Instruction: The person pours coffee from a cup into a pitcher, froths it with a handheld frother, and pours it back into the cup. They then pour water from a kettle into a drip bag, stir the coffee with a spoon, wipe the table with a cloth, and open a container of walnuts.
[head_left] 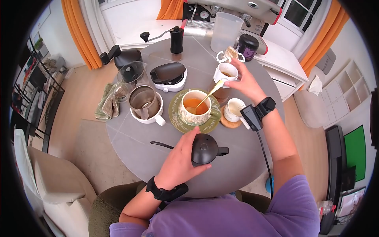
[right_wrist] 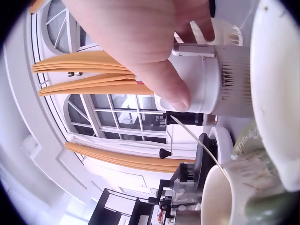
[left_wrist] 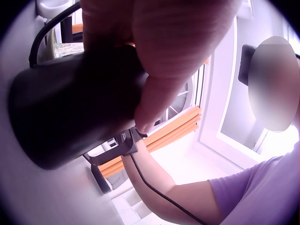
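Note:
My left hand [head_left: 179,162] grips the body of a black gooseneck kettle [head_left: 205,148] from its left side, near the table's front edge. The kettle's thin spout points left and its handle right. My right hand [head_left: 245,85] holds a white coffee dripper [right_wrist: 199,84] between thumb and fingers. Below the dripper is a ribbed glass [right_wrist: 236,82]; brown liquid shows in the head view. Between the hands, a patterned cup [head_left: 189,114] of amber liquid stands on a green saucer [head_left: 173,120], a gold spoon [head_left: 215,89] leaning in it.
A small white cup [head_left: 233,106] stands on a wooden coaster [head_left: 230,123] beside my right wrist. A metal-lined white mug [head_left: 147,117], white scale [head_left: 170,85] and hand grinder [head_left: 176,43] stand left. Behind are a translucent pitcher [head_left: 226,31], black jar [head_left: 248,44] and espresso machine [head_left: 237,11].

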Available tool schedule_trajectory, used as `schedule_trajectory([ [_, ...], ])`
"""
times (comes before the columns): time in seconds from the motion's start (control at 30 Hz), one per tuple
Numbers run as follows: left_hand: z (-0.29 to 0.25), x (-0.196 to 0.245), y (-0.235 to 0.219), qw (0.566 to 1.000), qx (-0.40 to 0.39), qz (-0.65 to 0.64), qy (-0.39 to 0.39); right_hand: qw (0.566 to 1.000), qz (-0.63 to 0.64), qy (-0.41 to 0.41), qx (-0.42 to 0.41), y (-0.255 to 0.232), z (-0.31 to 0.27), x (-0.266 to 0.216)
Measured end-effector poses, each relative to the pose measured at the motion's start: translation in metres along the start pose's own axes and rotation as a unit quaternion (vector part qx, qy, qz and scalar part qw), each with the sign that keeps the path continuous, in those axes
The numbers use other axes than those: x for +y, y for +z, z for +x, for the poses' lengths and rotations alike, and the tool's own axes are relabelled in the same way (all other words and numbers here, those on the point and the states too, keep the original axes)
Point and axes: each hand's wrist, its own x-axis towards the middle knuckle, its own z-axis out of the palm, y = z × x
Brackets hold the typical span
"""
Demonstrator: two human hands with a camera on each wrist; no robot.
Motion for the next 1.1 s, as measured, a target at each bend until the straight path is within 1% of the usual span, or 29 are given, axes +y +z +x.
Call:
schedule_trajectory([
  [0.03, -0.001, -0.001, 0.001, 1.0, 0.004, -0.017, -0.001, 0.994, -0.076, -0.052, 0.066, -0.002, -0.004, -0.011],
  [0.07, -0.001, -0.003, 0.002, 0.999, 0.008, -0.034, -0.004, 0.974, -0.152, -0.103, 0.13, -0.003, -0.008, -0.023],
  [0.1, -0.002, -0.005, 0.003, 0.999, 0.009, -0.035, -0.006, 0.975, -0.151, -0.103, 0.128, -0.002, -0.016, -0.038],
  [0.13, -0.002, -0.007, 0.005, 0.999, 0.02, -0.046, 0.006, 0.99, -0.068, -0.08, 0.092, 0.001, -0.029, -0.055],
  [0.17, -0.002, -0.01, 0.008, 0.998, 0.031, -0.059, 0.016, 0.997, 0.015, -0.054, 0.055, 0.006, -0.045, -0.073],
  [0.2, -0.004, -0.012, 0.01, 0.998, 0.03, -0.061, 0.013, 0.998, -0.027, -0.061, -0.017, 0.014, -0.064, -0.094],
  [0.23, -0.004, -0.014, 0.012, 0.995, 0.034, -0.093, 0.004, 0.991, -0.068, -0.068, -0.089, 0.026, -0.082, -0.109],
  [0.27, -0.004, -0.016, 0.014, 0.992, 0.038, -0.124, -0.002, 0.975, -0.135, -0.142, -0.105, 0.039, -0.095, -0.114],
  [0.3, -0.004, -0.017, 0.015, 0.991, 0.037, -0.126, -0.003, 0.948, -0.202, -0.215, -0.121, 0.049, -0.105, -0.118],
  [0.33, -0.004, -0.018, 0.017, 0.99, 0.044, -0.134, -0.001, 0.948, -0.202, -0.212, -0.121, 0.056, -0.112, -0.118],
  [0.37, -0.004, -0.018, 0.017, 0.989, 0.051, -0.142, 0.003, 0.948, -0.198, -0.2, -0.146, 0.063, -0.118, -0.115],
  [0.4, -0.004, -0.018, 0.017, 0.99, 0.056, -0.124, 0.023, 0.948, -0.194, -0.188, -0.17, 0.068, -0.121, -0.112],
  [0.53, -0.004, -0.021, 0.018, 0.991, 0.058, -0.119, 0.021, 0.95, -0.218, -0.172, -0.141, 0.082, -0.123, -0.103],
  [0.6, -0.004, -0.023, 0.019, 0.991, 0.062, -0.115, 0.025, 0.948, -0.199, -0.205, -0.143, 0.084, -0.119, -0.098],
  [0.63, -0.003, -0.024, 0.018, 0.991, 0.062, -0.114, 0.027, 0.947, -0.2, -0.207, -0.142, 0.084, -0.118, -0.098],
  [0.7, -0.004, -0.025, 0.018, 0.992, 0.064, -0.104, 0.024, 0.937, -0.219, -0.235, -0.134, 0.085, -0.118, -0.098],
  [0.73, -0.003, -0.026, 0.017, 0.992, 0.065, -0.103, 0.025, 0.937, -0.219, -0.237, -0.134, 0.085, -0.117, -0.098],
  [0.8, -0.004, -0.027, 0.018, 0.992, 0.057, -0.116, 0.006, 0.935, -0.205, -0.229, -0.177, 0.083, -0.115, -0.097],
  [0.83, -0.004, -0.028, 0.018, 0.992, 0.057, -0.116, 0.004, 0.935, -0.204, -0.228, -0.178, 0.082, -0.113, -0.097],
  [0.9, -0.002, -0.03, 0.017, 0.99, 0.049, -0.129, 0.007, 0.946, -0.161, -0.195, -0.202, 0.081, -0.111, -0.098],
  [0.93, -0.002, -0.029, 0.016, 0.99, 0.05, -0.129, 0.007, 0.946, -0.161, -0.195, -0.202, 0.081, -0.111, -0.098],
  [1.0, -0.002, -0.027, 0.015, 0.995, 0.053, -0.088, 0.02, 0.929, -0.206, -0.237, -0.194, 0.081, -0.111, -0.098],
  [1.1, -0.002, -0.026, 0.013, 0.995, 0.043, -0.086, 0.018, 0.932, -0.206, -0.233, -0.188, 0.082, -0.112, -0.098],
])
